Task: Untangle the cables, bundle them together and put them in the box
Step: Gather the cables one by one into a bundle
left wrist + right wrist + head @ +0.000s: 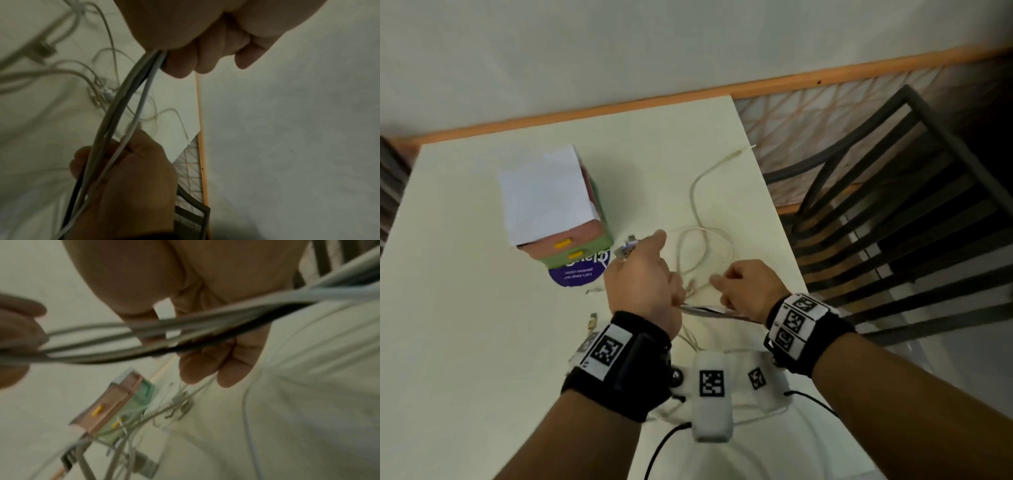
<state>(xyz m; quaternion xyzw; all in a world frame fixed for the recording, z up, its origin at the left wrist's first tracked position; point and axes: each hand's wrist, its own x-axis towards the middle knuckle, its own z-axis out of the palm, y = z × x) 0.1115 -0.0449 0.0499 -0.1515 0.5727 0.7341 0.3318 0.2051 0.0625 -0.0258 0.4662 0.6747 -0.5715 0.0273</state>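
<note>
Left wrist view gives me the clearest read: my left hand [205,40] has its fingers curled round a gathered run of cables [123,104], several pale strands and one dark one, and that same run passes on into my right hand [127,178], which is closed round it too. From the head view both grips sit close together above the bench [465,308], the held run stretched short between them.

Beyond the grips, the remaining strands lie in loose loops on the bench just past my knuckles, one pale lead [697,192] trailing off toward the far corner with its plug near the edge. The box [554,209] stands to the left of the loops, near but apart from them, on a purple disc [578,274].

I judge these cables light, limp and springy, likely to slide through a slack grip and to snag at their plugs. I would hold the gathered middle firmly and draw the loose ends in one at a time, never tugging a plug.
</note>
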